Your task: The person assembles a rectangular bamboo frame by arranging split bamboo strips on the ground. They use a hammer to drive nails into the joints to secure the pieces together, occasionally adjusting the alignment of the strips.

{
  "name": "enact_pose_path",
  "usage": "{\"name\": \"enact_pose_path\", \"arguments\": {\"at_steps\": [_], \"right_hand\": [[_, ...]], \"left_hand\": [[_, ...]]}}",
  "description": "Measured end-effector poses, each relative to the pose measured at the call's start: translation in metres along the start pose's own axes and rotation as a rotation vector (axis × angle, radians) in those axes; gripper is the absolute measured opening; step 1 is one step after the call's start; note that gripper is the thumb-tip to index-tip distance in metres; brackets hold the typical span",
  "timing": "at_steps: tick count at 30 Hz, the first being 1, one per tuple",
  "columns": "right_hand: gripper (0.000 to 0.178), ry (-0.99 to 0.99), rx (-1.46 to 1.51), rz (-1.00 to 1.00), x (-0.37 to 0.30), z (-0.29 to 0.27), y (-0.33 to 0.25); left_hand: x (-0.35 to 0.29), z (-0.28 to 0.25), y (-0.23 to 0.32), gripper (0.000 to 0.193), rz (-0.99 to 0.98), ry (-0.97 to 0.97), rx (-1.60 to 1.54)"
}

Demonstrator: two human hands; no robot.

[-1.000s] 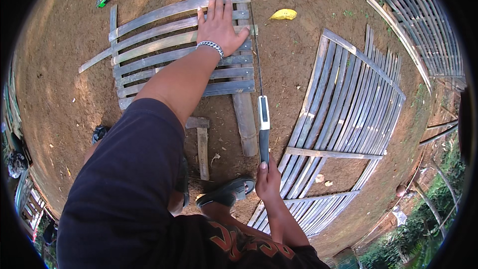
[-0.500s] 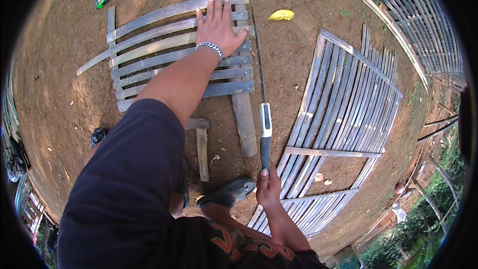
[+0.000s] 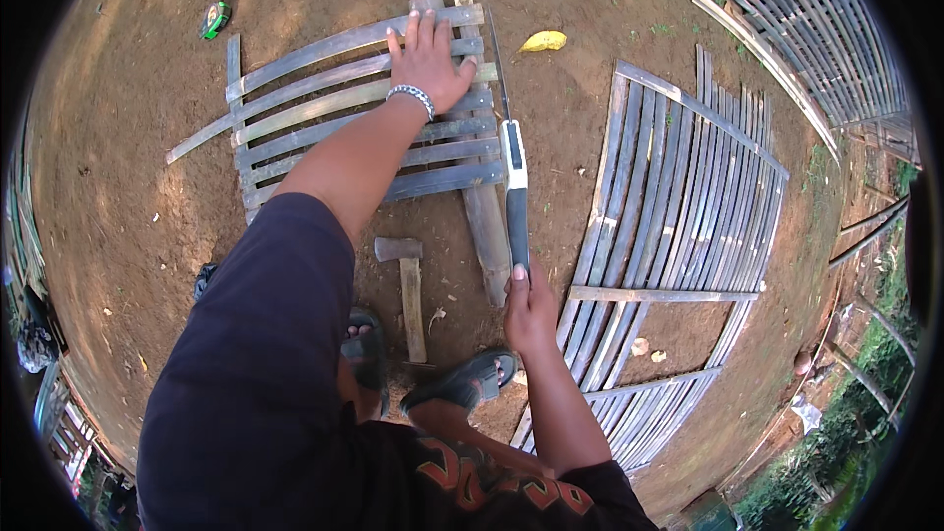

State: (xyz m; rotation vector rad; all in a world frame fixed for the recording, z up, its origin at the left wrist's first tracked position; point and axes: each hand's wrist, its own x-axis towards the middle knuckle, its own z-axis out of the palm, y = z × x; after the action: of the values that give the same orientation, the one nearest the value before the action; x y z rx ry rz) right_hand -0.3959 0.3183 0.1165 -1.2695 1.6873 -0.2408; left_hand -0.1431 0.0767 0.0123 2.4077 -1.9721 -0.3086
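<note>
My left hand (image 3: pixel 430 67), a chain bracelet at its wrist, lies flat with fingers spread on a small bamboo slat panel (image 3: pixel 324 88). Under the panel's right end runs a thick bamboo pole (image 3: pixel 485 236). My right hand (image 3: pixel 531 310) is wrapped round the dark grip of a handsaw (image 3: pixel 516 172) with a white section above the grip. The saw's thin blade points away from me along the panel's right edge, close beside the slat ends. Whether its teeth touch the bamboo I cannot tell.
An axe (image 3: pixel 411 300) with a wooden handle lies near my sandalled feet. A larger slat panel (image 3: pixel 678 293) lies to the right, another slatted panel (image 3: pixel 816 20) at far right. A green-and-black tape measure (image 3: pixel 214 20) and yellow leaves (image 3: pixel 543 41) are on the dirt.
My right hand has pushed the saw away from me, so its handle now sits nearer the panel's edge. My left hand stays pressed on the slats; the view has shifted slightly.
</note>
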Motion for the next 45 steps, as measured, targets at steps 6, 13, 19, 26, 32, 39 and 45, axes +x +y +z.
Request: {"name": "enact_pose_path", "arguments": {"at_steps": [6,13,19,26,32,39,45], "right_hand": [[0.044,0.031,0.138,-0.037,-0.017,-0.006,0.019],[0.046,-0.009,0.331,0.139,-0.041,-0.017,0.023],[0.047,-0.022,0.419,0.128,-0.032,-0.018,-0.005],[0.047,-0.055,0.186,0.075,-0.011,-0.031,-0.020],[0.047,-0.001,0.151,-0.008,-0.005,-0.022,-0.015],[0.047,0.059,0.232,0.043,-0.005,-0.002,-0.018],[0.047,0.079,0.262,0.100,-0.013,0.009,-0.026]], "left_hand": [[0.002,0.013,-0.009,0.084,0.056,0.159,-0.013],[0.003,0.005,-0.009,0.087,0.064,0.133,-0.012],[0.002,-0.003,-0.008,0.087,0.056,0.087,-0.035],[0.008,-0.002,-0.007,0.090,0.058,0.088,-0.056],[0.011,0.001,-0.004,0.091,0.068,0.065,-0.012],[0.009,0.009,-0.006,0.091,0.074,0.082,0.024],[0.010,0.006,-0.003,0.092,0.074,0.067,0.016]]}}
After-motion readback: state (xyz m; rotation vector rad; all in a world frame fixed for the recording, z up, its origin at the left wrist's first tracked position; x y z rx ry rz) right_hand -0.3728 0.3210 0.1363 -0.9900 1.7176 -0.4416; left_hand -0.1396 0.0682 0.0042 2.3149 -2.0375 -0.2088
